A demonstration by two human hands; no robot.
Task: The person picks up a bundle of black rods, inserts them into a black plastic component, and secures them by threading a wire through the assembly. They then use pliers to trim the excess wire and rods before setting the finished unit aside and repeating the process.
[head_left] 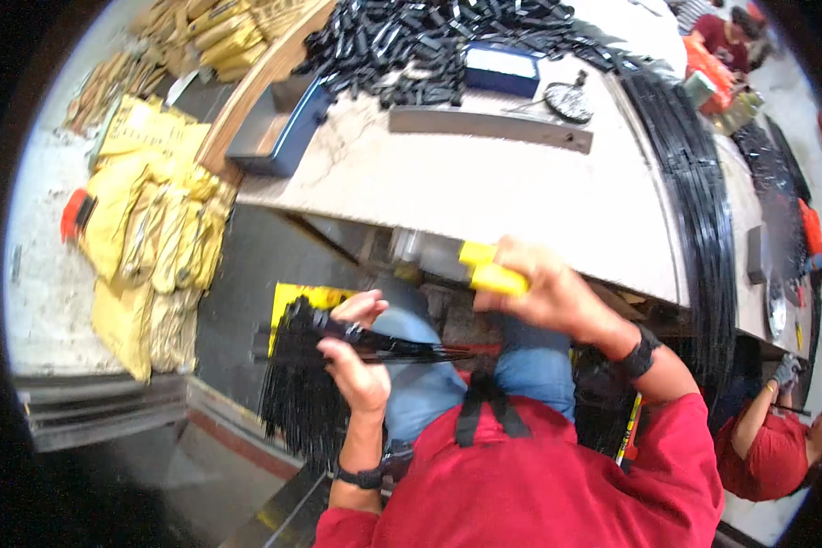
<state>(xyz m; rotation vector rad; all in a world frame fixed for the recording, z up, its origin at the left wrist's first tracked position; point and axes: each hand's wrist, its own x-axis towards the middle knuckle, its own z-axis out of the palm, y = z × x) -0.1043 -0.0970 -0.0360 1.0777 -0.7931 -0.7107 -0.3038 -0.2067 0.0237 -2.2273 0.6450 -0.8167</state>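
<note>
My left hand (pixel 361 365) is wrapped round a bundle of thin black strips (pixel 402 347), thumb on one side and fingers on the other. The bundle lies level above my left thigh, its loose ends pointing right. More black strips (pixel 301 411) hang in a thick bunch just beside that hand, with a yellow sheet (pixel 315 297) behind them. Near the table's front edge, my right hand (pixel 548 288) grips a yellow block-like thing (pixel 493 268). Motion blurs it, and its exact kind cannot be made out.
On the table (pixel 420 173) are a heap of black plastic pieces (pixel 402 46), a blue open box (pixel 283 128), a smaller blue box (pixel 500 70) and a metal bar (pixel 489 128). Long black strips (pixel 690 183) drape over its right side. Yellow sacks (pixel 155 210) lie left; a co-worker (pixel 767 447) sits right.
</note>
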